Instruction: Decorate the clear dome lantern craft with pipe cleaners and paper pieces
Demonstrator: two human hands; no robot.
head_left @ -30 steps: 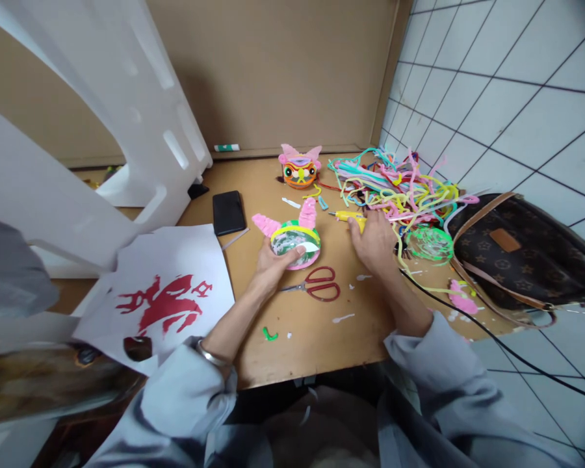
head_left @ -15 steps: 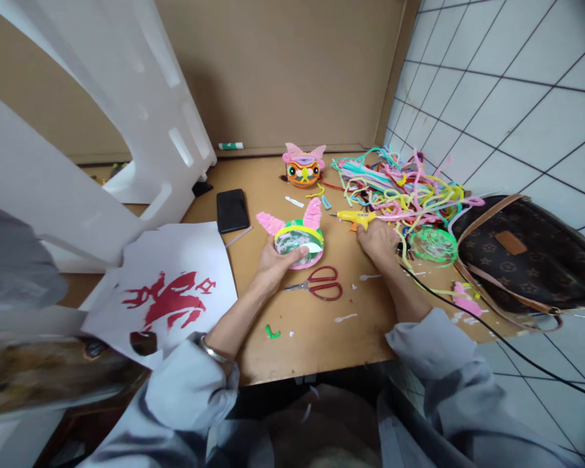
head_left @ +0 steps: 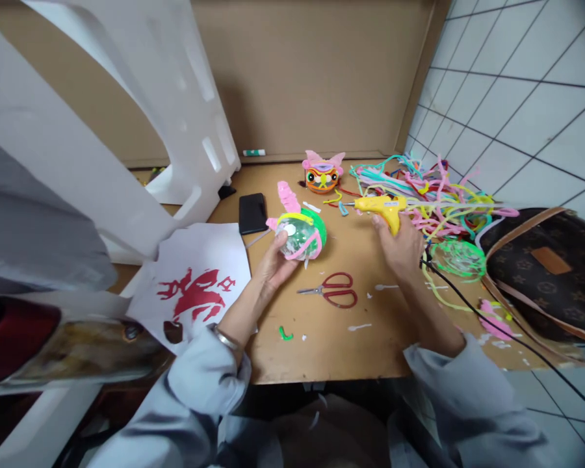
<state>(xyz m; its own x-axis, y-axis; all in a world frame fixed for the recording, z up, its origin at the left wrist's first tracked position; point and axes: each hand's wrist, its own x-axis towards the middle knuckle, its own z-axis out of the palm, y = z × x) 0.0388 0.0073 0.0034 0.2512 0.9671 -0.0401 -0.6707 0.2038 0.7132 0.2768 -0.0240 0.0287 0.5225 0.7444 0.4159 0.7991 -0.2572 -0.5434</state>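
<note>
In my left hand (head_left: 275, 263) is a round craft head (head_left: 299, 235), clear and green with yellow and pink trim and pink ears, tilted on its side. My right hand (head_left: 400, 246) grips a yellow hot glue gun (head_left: 381, 206) by its handle, its nozzle toward the left and a long glue stick out the back. Red-handled scissors (head_left: 338, 290) lie below the craft head. Behind it stands a similar finished-looking orange and pink animal head (head_left: 324, 175) with round eyes.
A pile of coloured pipe cleaners (head_left: 433, 188) lies at the back right, beside a brown handbag (head_left: 550, 273). A green round piece (head_left: 458, 258) sits before it. At left are a black wallet-like item (head_left: 252, 213) and white paper with red shapes (head_left: 199, 260). A black cord (head_left: 472, 309) trails right.
My left hand has turned the craft head, so its ears now point left and up. The glue gun has been raised from near the table, in my right hand. The view has shifted left.
</note>
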